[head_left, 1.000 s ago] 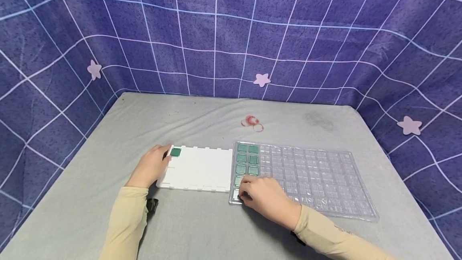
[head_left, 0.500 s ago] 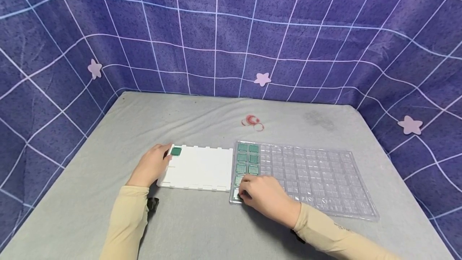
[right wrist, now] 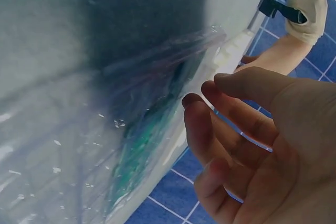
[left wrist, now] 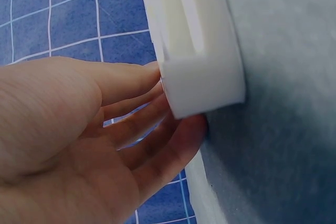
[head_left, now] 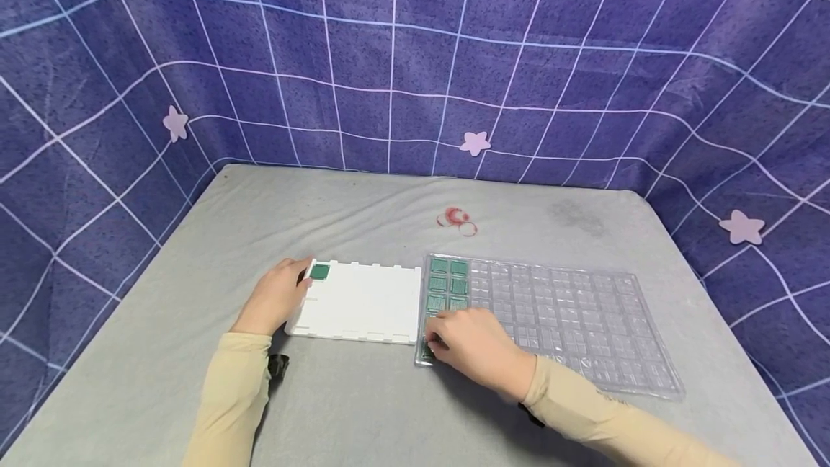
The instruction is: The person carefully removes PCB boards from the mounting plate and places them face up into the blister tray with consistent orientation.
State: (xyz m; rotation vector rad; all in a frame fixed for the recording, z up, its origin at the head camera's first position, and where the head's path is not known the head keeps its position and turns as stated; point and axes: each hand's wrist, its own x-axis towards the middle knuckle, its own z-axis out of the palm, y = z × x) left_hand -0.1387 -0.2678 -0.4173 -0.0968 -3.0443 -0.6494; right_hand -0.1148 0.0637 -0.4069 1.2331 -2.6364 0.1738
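My left hand [head_left: 274, 299] grips the left end of a flat white tray [head_left: 369, 301]. In the left wrist view the thumb lies along one side of that white tray [left wrist: 207, 85] and fingertips touch its corner. One green chip-like square [head_left: 319, 272] sits in the tray's far left corner. My right hand [head_left: 478, 346] is over the near left corner of a clear plastic blister tray [head_left: 577, 323], whose left two columns hold several green squares [head_left: 438, 284]. The right wrist view shows this right hand's [right wrist: 252, 145] fingers bent, thumb tip close to the index fingertip; nothing shows between them.
Both trays lie side by side on a grey cloth-covered table [head_left: 350, 395]. Red ring-shaped marks [head_left: 457, 218] stain the cloth behind them. A blue gridded curtain [head_left: 363, 56] with star shapes surrounds the table's back and sides.
My right hand has shifted slightly at the blister tray's near left pocket, which looked whitish before and now shows dark green. The left hand keeps its grip. The head view has shifted slightly.
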